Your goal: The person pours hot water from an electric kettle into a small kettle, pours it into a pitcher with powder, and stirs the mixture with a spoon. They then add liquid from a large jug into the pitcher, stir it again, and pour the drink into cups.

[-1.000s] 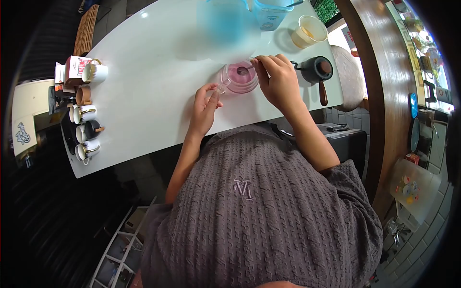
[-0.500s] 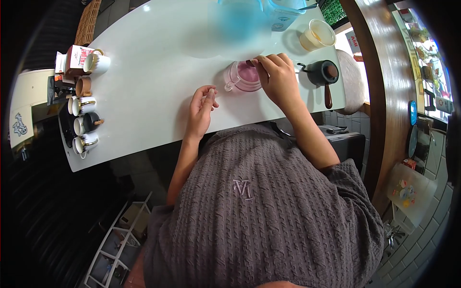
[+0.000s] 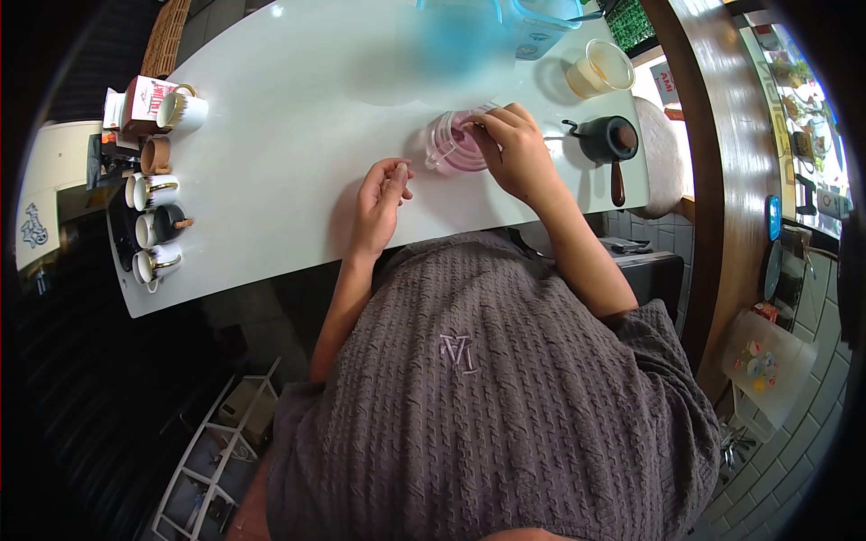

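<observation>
A clear cup with a small handle [image 3: 460,155] stands on the white table and holds pink liquid. Over its rim is my right hand [image 3: 512,149], the thumb and fingers pinched on a thin utensil that reaches down into the cup; most of it is hidden by the fingers. My left hand [image 3: 382,200] hovers beside the cup on its left, apart from it, with loosely curled fingers and nothing in them. To the right of my right hand sits a dark green pot [image 3: 606,140] with a thin spout and a brown wooden handle.
A clear tub [image 3: 599,70] with yellowish residue stands at the back right. Blue containers [image 3: 541,34] are at the far edge, one partly blurred. Several mugs [image 3: 158,191] line the left edge beside a red-and-white carton [image 3: 149,101]. The white table [image 3: 271,180] curves along its far left side.
My right hand has turned slightly over the cup and its fingers have shifted with the utensil. The left hand stays in about the same place. The view has shifted a little.
</observation>
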Tool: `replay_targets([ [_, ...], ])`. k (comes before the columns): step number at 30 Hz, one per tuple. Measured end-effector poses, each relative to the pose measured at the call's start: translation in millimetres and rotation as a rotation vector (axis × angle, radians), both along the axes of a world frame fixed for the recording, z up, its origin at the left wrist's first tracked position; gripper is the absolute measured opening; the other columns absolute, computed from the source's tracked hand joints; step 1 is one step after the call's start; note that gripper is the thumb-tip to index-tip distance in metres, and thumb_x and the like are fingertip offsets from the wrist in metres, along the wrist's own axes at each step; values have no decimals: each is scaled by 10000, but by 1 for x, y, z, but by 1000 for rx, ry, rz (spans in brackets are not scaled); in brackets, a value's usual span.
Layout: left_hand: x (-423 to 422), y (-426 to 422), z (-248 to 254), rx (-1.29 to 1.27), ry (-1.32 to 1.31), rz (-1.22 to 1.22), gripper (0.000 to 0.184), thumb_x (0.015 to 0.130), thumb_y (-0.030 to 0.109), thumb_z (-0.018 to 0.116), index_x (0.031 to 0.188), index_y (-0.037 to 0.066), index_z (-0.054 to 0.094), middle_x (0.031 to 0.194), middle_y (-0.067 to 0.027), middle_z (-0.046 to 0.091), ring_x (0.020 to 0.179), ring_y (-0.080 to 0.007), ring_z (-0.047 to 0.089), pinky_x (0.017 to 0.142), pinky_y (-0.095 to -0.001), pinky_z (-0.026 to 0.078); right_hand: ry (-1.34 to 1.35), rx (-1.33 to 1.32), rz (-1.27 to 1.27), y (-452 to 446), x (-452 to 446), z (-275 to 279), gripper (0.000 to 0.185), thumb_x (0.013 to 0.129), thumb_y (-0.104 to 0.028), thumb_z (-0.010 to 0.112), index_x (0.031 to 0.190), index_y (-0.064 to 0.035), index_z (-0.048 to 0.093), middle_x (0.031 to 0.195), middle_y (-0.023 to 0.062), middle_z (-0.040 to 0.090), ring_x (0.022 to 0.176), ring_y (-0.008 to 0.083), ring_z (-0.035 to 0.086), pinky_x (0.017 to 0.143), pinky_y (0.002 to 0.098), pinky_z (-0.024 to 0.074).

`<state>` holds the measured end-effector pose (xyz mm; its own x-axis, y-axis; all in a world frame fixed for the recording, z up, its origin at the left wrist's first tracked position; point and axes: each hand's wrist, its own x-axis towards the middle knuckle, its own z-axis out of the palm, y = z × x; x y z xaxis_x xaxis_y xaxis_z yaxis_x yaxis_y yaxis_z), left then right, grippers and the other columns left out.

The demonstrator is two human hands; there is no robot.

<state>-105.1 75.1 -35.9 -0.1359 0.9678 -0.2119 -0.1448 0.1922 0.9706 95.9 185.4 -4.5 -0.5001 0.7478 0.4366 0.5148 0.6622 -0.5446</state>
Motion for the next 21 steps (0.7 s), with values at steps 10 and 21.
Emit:
replay_targets([
  [10,-1,1,-1,-5,57,-11,307,966,295,537,1111,28,581,953,-27,608,768,-72,534,681,-222,402,-255,31,-34,11,10,20,118,837,-105,624,919,-39,678,854,89,666,815,278,571,758,373,478],
  [21,1,3,4,-29,67,1,265,930,228,608,1052,-7,593,894,-27,594,738,-80,527,698,-224,442,-137,-154,90,8,9,14,111,853,-102,614,917,-35,675,860,87,669,821,273,574,759,363,483],
])
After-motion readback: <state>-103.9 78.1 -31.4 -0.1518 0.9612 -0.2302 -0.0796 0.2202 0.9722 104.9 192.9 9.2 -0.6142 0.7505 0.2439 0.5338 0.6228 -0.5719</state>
